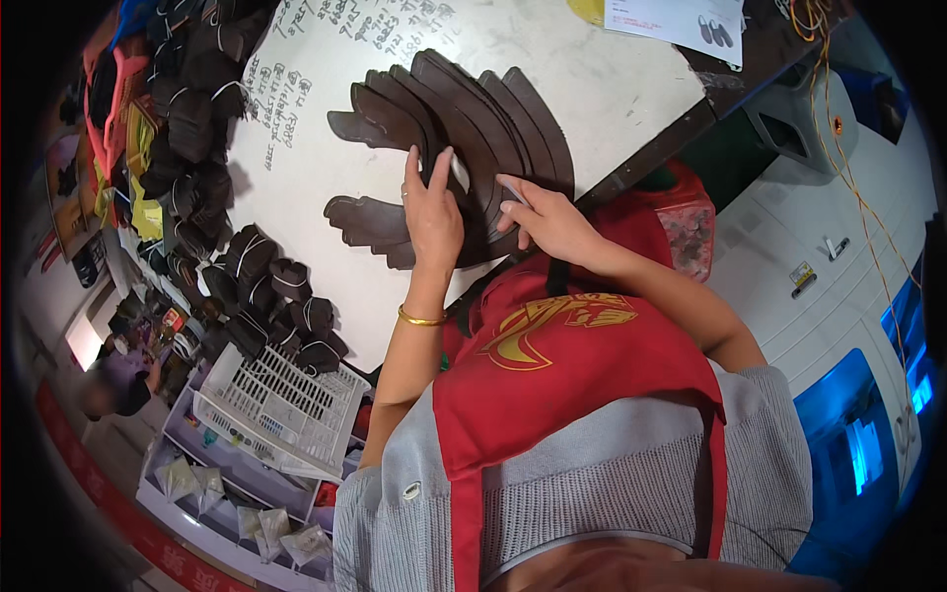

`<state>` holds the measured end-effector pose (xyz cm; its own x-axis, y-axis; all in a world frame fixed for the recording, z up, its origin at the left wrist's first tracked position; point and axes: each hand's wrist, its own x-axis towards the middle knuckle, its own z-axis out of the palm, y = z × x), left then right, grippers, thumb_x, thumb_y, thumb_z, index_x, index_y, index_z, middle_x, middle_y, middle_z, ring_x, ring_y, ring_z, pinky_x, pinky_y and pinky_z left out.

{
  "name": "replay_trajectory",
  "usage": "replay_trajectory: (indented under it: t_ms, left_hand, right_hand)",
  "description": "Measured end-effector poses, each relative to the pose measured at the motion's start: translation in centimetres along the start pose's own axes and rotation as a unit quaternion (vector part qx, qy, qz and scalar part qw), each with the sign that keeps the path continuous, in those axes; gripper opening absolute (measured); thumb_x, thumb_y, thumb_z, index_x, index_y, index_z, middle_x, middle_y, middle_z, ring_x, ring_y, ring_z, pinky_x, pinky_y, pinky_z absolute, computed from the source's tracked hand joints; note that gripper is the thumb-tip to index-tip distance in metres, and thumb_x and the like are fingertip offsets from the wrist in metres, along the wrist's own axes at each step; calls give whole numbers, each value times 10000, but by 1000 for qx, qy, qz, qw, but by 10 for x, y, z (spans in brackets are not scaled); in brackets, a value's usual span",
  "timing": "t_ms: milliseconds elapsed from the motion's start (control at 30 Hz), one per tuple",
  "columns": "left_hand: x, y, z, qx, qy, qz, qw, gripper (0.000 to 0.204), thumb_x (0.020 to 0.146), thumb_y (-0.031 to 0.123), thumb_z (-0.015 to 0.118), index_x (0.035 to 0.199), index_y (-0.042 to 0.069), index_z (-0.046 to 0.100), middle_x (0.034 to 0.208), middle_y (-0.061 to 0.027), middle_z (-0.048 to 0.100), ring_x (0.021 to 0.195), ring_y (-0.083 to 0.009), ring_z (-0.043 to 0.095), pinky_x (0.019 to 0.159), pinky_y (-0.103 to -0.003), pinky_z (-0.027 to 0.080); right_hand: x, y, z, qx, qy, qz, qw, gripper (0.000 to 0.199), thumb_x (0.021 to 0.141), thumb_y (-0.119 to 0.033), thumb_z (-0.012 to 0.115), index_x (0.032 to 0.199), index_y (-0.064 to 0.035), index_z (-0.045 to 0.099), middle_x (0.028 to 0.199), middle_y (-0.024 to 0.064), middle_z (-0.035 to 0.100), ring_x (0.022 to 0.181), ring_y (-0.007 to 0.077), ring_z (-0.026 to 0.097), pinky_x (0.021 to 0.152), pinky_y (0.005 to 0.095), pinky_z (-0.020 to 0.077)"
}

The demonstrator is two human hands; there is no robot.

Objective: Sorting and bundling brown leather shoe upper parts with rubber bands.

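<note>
A fan of dark brown curved leather pieces [464, 109] is laid overlapping on the white counter [612, 89], their long axes arcing from the counter's near edge up and leftward, tips pointing left. The left hand [432, 212] is laid flat on them, fingers [414, 168] extended and slightly spread. The right hand [547, 222] is pressed on the stack's near edge, fingers curled. Banded dark bundles [266, 286] are heaped to the left, beside a white plastic basket [286, 405].

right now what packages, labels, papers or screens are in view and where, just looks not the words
White printed sheet: top edge of the table, small shoe pictures on it.
Handwritten notes: dark scrawl on the white table top, upper left.
Small clear packets: lower left, on the shelf below the white basket.
Small yellow sticker: right, on the white machine.
</note>
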<state>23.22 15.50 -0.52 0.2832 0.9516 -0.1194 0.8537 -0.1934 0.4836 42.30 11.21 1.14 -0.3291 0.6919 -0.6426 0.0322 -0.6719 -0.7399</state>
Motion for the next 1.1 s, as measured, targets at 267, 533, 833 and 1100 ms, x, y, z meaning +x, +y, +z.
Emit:
replay_trajectory:
  t_ms: [267,533,833,1100]
  left_hand:
    - [-5,2,4,-53,28,-22,998,465,836,120,680,1282,58,566,1433,-286,368,1271,-447,422,1045,-471,370]
    - [-6,1,5,-70,19,-21,997,566,780,173,772,1304,114,566,1445,-260,366,1280,-420,423,1044,-454,380]
    - [-7,0,5,-106,6,-50,993,564,760,186,793,1289,161,597,1445,-228,374,1199,-390,475,991,-433,418]
    - [-8,-6,10,-113,30,-26,993,584,727,162,816,1274,176,614,1440,-197,389,1148,-348,506,956,-404,443]
  right_hand:
    - [1,0,6,98,-3,26,995,547,1001,-207,464,1465,24,290,900,78,665,607,92,566,619,233,476]
    - [3,6,8,108,-3,30,994,538,1000,-204,469,1463,15,303,901,70,659,612,86,566,609,222,464]
    - [7,9,8,115,-3,31,993,530,993,-202,488,1449,21,334,887,63,659,610,78,563,609,219,465]
    - [9,12,7,104,-6,26,994,520,994,-198,492,1443,20,344,889,63,660,604,74,561,596,211,467]
